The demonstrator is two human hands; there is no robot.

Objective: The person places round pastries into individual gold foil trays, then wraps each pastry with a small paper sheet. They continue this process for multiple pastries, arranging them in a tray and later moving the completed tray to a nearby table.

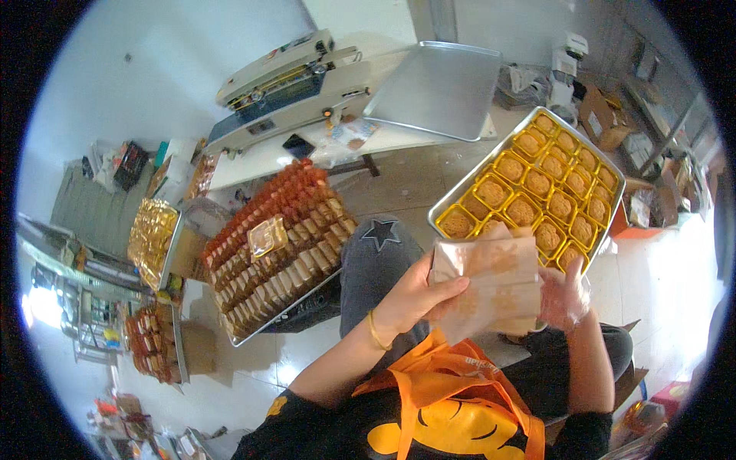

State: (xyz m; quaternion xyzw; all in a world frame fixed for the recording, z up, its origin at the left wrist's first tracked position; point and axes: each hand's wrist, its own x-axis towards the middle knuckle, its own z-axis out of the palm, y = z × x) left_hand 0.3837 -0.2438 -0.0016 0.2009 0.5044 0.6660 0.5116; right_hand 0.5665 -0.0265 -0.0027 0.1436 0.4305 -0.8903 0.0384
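My left hand [422,296] grips a stack of flat translucent packaging bags [489,276] with orange-brown print. Close against the right edge of the bags is my right hand [563,296], in a clear plastic glove, thumb raised; its fingertips are partly hidden, so whether it holds anything is unclear. Just beyond both hands, a metal baking tray [482,165] carries several rows of round, crinkled golden pastries [537,183], each in a gold plastic cup [510,167]. The bags cover the tray's near left corner.
On my left, another tray holds rows of packaged brown pastries [310,261], a clear packet [268,237] on top. Gold packets [150,241] and more packaged pastries [150,345] sit farther left. A band sealer [287,86] and a metal tray [437,86] are on the table.
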